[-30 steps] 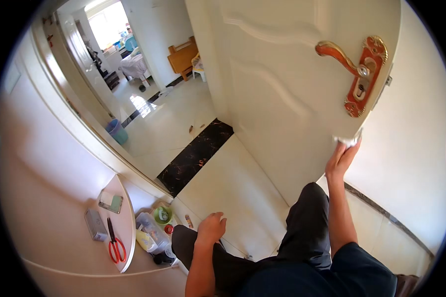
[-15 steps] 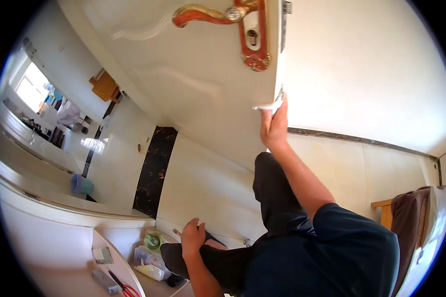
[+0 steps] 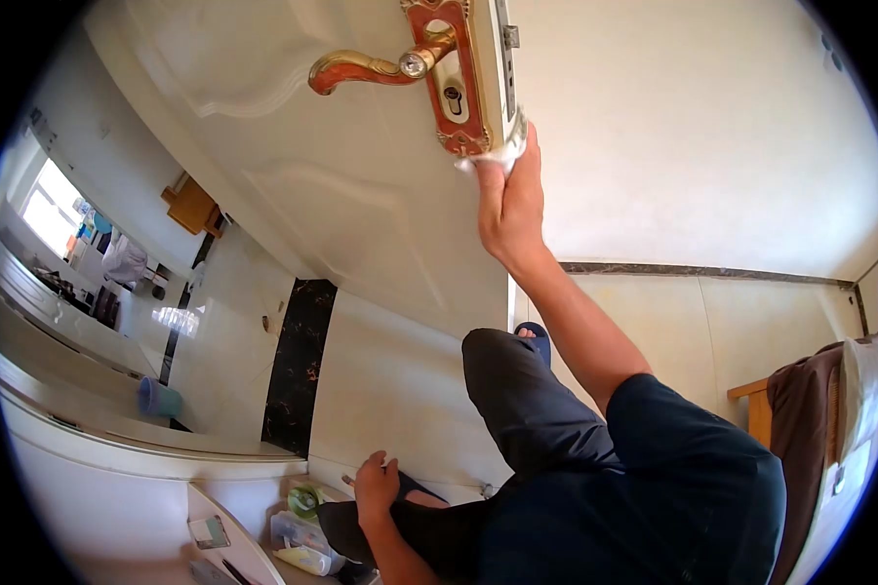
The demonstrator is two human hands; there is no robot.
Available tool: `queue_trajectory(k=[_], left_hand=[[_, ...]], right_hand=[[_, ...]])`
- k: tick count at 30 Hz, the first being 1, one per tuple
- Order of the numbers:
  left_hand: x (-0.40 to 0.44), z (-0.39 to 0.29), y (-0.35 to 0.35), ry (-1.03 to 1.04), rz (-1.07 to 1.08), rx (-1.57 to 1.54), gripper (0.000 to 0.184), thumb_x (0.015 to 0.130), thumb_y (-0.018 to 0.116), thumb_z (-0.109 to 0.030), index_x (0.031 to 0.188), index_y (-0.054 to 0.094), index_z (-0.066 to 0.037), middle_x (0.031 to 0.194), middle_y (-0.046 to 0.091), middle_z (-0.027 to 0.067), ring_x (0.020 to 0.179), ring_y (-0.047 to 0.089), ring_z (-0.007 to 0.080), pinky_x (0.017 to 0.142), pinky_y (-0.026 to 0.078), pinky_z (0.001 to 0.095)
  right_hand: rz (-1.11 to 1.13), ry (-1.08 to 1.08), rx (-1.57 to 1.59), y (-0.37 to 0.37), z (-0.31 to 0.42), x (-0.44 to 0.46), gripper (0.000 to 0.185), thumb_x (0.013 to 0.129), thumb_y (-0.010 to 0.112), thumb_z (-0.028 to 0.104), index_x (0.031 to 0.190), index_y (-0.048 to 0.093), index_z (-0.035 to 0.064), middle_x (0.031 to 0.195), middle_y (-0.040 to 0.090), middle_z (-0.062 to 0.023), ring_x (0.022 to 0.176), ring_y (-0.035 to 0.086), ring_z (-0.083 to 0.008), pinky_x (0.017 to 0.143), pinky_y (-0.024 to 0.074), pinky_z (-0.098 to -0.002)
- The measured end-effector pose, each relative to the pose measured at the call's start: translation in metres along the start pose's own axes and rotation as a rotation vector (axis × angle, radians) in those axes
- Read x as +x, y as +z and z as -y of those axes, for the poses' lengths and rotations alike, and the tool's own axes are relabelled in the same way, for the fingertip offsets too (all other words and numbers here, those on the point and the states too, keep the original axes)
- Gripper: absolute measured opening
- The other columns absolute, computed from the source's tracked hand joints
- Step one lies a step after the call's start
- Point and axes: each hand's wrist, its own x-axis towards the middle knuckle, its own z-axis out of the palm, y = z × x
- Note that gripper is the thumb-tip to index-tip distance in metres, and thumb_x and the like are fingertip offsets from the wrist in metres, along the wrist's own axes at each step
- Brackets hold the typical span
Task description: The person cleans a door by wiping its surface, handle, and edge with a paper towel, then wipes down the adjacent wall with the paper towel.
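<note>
My right hand (image 3: 513,210) is closed round a thin white cloth (image 3: 502,156), which could be a tissue. It presses this cloth around the edge of the white door (image 3: 380,224), just below the lock plate (image 3: 456,97). Above and to the left of that hand is the gold and red door handle (image 3: 361,70). Down by my knee hangs my left hand (image 3: 376,487), its fingers loosely apart and nothing visible in them.
A dark threshold strip (image 3: 300,370) crosses the floor at the doorway. Beyond it stands a blue bin (image 3: 158,398). At lower left, a curved shelf (image 3: 229,507) adjoins clear plastic containers (image 3: 302,541). A brown cloth (image 3: 800,419) hangs over wooden furniture on the right.
My right hand and the white cloth have moved up the door edge to the lock plate. The view has shifted, and a slippered foot now shows below the door. My left hand stays by my knee.
</note>
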Motion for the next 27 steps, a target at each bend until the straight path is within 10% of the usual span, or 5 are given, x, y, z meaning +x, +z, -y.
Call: queue_trajectory(k=[7,20,27], left_hand=[[-0.006,0.003,-0.001,-0.034,0.009,-0.033,0.037,0.093,0.073,-0.023,0.119,0.072,0.002,0.109,0.074,0.0283,0.103,0.072,0.0441,0.091,0.057,0.0506],[0.002,0.01,0.009,0.023,-0.037,0.009,0.037,0.091,0.077,-0.022,0.119,0.073,0.001,0.107,0.076,0.0252,0.094,0.075,0.0417,0.085,0.059,0.0484],[-0.002,-0.002,0.001,0.013,0.031,0.018,0.036,0.093,0.074,-0.022,0.118,0.071,0.003,0.107,0.074,0.0271,0.101,0.071,0.0459,0.089,0.056,0.0516]], right_hand=[[0.068,0.149,0.02,-0.004,-0.057,-0.118,0.06,0.104,0.053,0.006,0.158,0.03,-0.0066,0.144,0.051,-0.0273,0.132,0.053,-0.0405,0.115,0.0403,-0.0442],[0.046,0.135,0.057,-0.001,-0.039,-0.074,0.059,0.105,0.056,0.013,0.157,0.033,-0.0052,0.149,0.048,-0.0269,0.132,0.053,-0.0428,0.113,0.042,-0.0443],[0.211,0.307,0.149,-0.007,-0.086,-0.158,0.066,0.107,0.058,0.007,0.16,0.021,-0.0069,0.144,0.053,-0.0206,0.132,0.056,-0.0277,0.112,0.0442,-0.0384]])
